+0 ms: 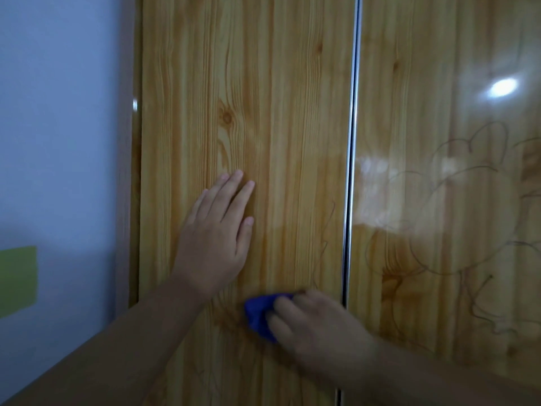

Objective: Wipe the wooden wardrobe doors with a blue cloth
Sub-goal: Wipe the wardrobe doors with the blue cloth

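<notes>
Two glossy wooden wardrobe doors fill the view, the left door [263, 98] and the right door [424, 83], split by a thin metal strip [352, 127]. My left hand [216, 238] lies flat on the left door, fingers spread, holding nothing. Below it, my right hand [319, 323] presses a bunched blue cloth [257, 315] against the lower part of the left door. The right hand is blurred and covers most of the cloth.
A pale blue wall [58, 142] runs along the left, with a green patch [17, 279] on it. A faint line drawing [468, 215] marks the right door, and a lamp reflection [502, 87] shines near its top.
</notes>
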The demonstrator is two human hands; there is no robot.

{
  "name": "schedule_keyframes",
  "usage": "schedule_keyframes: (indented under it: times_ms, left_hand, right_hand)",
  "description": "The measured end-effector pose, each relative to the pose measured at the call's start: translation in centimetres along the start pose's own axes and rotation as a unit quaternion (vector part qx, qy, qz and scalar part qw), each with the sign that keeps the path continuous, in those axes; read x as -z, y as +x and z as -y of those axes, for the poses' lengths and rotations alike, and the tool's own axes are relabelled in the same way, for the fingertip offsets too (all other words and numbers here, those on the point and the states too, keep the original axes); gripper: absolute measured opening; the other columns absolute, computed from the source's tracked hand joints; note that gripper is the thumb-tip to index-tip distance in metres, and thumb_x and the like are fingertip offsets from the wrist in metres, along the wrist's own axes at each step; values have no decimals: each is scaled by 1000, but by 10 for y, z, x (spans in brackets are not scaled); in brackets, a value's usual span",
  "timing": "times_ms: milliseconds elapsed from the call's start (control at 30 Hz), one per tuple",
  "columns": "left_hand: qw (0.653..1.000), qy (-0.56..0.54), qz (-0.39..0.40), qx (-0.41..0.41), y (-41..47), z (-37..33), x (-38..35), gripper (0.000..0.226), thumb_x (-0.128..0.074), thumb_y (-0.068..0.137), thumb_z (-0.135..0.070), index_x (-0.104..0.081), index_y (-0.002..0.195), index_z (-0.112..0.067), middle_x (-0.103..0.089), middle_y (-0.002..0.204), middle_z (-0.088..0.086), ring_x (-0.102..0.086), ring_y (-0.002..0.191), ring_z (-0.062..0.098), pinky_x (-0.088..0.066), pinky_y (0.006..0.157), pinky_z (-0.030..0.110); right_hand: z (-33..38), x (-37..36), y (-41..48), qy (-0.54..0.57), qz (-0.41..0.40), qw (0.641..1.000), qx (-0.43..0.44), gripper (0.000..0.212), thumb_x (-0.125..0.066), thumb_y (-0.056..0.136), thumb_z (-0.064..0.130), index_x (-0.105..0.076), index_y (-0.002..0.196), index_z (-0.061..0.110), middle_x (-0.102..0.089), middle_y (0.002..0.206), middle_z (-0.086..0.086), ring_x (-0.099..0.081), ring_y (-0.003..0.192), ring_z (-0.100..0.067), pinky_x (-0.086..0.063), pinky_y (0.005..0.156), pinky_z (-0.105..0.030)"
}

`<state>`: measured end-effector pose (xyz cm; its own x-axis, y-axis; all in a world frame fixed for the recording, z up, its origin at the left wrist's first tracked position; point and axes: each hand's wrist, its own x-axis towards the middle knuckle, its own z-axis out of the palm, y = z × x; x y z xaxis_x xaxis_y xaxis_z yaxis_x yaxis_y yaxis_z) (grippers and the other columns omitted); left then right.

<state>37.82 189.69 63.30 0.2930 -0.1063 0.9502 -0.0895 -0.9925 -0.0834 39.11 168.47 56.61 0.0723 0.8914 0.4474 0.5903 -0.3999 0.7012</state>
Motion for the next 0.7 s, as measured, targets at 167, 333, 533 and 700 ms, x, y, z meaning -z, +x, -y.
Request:
schedule_keyframes:
  times_ms: [167, 333, 533, 700]
  left_hand:
    - [1000, 23, 17, 5, 0, -2, 3, 56, -34, 108, -35, -27, 162, -21, -23, 172, 0, -13, 160, 14, -13, 129, 38]
    - [1000, 25, 13, 5, -2, -1, -1, 58, -33, 108, -36, -24, 163, -22, -19, 173, -1, -8, 161, 14, -10, 130, 39]
    - [1000, 19, -11, -7, -2, 3, -10, 57, -34, 108, -34, -25, 163, -21, -21, 172, 0, -11, 161, 15, -13, 131, 41]
    - [999, 5, -36, -13, -5, 5, -18, 57, -34, 108, -32, -25, 163, -19, -21, 172, 2, -11, 161, 17, -10, 132, 42]
  right_hand:
    - [-80, 60, 13, -41, -21, 995, -92, 49, -91, 63, 16, -66, 105, 12, -63, 94, -7, -62, 72, -23, -56, 66, -38]
    - [-155, 117, 47, -92, -82, 980, -153, 43, -83, 78, 25, -60, 111, 11, -57, 103, -9, -57, 71, -25, -49, 58, -36]
    - [-167, 122, 62, -118, -97, 972, -177, 32, -72, 82, 5, -57, 111, 2, -55, 106, -17, -54, 70, -34, -43, 54, -40]
    - [-150, 104, 63, -104, -143, 956, -233, 30, -66, 83, 2, -56, 111, 2, -54, 108, -18, -52, 73, -36, -48, 61, -47]
